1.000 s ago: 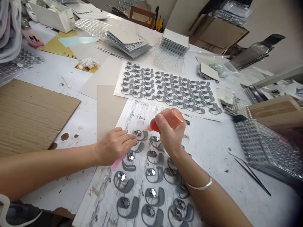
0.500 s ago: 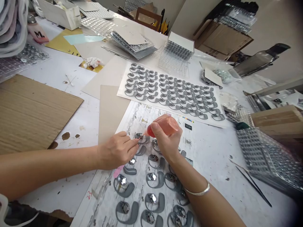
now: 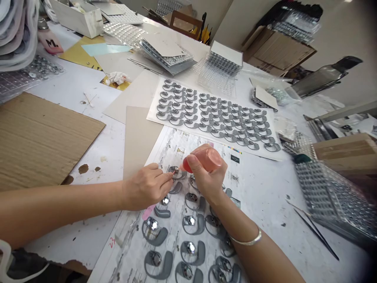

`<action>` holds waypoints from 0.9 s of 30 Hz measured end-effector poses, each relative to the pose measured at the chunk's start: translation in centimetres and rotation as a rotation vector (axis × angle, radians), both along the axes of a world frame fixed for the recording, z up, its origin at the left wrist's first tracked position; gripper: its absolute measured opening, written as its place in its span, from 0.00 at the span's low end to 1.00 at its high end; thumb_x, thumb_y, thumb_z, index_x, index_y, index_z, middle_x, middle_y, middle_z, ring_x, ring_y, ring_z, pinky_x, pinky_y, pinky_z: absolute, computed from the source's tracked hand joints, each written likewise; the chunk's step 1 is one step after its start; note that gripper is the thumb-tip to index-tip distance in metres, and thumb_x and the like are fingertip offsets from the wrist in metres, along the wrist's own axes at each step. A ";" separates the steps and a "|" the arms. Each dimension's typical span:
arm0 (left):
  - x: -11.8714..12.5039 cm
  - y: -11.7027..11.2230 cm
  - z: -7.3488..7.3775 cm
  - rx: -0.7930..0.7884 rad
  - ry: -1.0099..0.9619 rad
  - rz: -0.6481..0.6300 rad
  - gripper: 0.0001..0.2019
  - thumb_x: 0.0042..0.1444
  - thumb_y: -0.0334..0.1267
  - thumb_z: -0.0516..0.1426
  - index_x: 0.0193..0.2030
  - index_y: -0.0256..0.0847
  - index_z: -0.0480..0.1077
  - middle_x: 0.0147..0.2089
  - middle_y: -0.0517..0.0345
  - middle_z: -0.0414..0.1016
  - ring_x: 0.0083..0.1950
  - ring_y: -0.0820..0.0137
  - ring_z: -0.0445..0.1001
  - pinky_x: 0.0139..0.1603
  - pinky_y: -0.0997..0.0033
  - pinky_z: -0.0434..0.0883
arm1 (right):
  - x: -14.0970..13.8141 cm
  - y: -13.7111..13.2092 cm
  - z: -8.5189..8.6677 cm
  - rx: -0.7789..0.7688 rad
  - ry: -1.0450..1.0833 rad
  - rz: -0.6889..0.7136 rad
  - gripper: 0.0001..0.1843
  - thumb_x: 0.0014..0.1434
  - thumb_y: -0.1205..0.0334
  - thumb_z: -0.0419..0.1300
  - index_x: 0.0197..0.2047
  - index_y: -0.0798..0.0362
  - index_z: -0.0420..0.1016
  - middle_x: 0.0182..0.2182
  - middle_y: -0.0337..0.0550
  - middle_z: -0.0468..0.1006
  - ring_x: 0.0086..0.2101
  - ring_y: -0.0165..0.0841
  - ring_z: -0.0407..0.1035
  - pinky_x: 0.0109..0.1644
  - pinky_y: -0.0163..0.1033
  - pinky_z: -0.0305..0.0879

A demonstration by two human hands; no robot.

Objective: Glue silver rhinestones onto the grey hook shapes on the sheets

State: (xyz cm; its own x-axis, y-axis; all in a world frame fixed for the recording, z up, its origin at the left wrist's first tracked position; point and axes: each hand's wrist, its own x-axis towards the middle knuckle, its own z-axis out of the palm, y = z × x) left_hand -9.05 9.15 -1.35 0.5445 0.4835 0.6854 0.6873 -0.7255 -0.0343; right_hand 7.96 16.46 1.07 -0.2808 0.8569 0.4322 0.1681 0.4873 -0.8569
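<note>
My right hand [image 3: 206,175] grips a small orange squeeze bottle [image 3: 203,159] with its nozzle pointed left at a grey hook-shaped piece [image 3: 176,172] on a printed sheet [image 3: 176,146]. My left hand [image 3: 147,186] pinches a thin pink stick [image 3: 148,212] whose tip meets that same piece. Rows of grey pieces with shiny round stones [image 3: 190,224] lie on the sheet below both hands.
A white board [image 3: 212,116] covered with several grey pieces lies beyond the hands. Brown cardboard [image 3: 41,141] is at left. Clear trays of stones [image 3: 332,192] and black tweezers [image 3: 315,228] sit at right. Boxes and stacked trays crowd the far table.
The view rose slightly. The bottle's nozzle came down closer to the top-left grey piece, and my left hand's stick tip stays on it.
</note>
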 end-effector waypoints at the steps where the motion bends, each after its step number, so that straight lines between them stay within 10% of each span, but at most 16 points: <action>1: 0.0 0.0 0.0 0.000 -0.002 -0.003 0.05 0.57 0.23 0.56 0.31 0.31 0.70 0.33 0.50 0.77 0.26 0.71 0.69 0.24 0.69 0.63 | 0.0 0.0 0.0 0.005 -0.007 -0.002 0.11 0.56 0.60 0.62 0.25 0.53 0.70 0.24 0.37 0.69 0.24 0.29 0.67 0.32 0.40 0.65; 27: 0.0 0.0 -0.2 0.007 0.013 -0.019 0.04 0.56 0.23 0.58 0.31 0.30 0.70 0.32 0.48 0.77 0.26 0.71 0.68 0.25 0.69 0.63 | -0.3 -0.2 -0.1 0.088 0.014 -0.056 0.12 0.55 0.59 0.63 0.24 0.52 0.68 0.23 0.38 0.70 0.25 0.30 0.67 0.32 0.40 0.66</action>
